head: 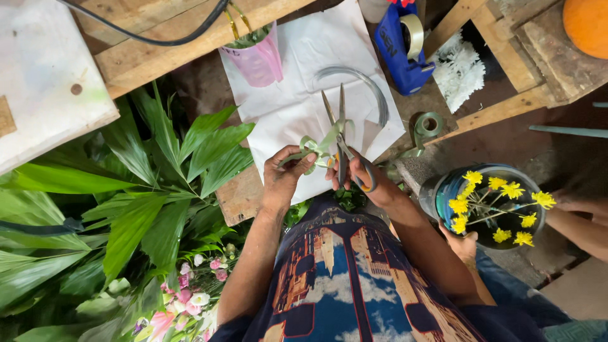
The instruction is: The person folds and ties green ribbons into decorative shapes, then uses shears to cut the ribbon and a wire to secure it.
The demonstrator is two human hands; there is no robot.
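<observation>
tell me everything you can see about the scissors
The scissors have long grey metal blades and orange-lined handle loops. They are open, blades pointing away from the person over the white paper. The right hand grips the handles. The blades straddle a pale green ribbon that the left hand holds.

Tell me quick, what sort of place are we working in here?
Probably a florist's workbench: palm leaves piled beside it, a bucket of yellow flowers, and the right hand working scissors on green ribbon held by the left hand.
</observation>
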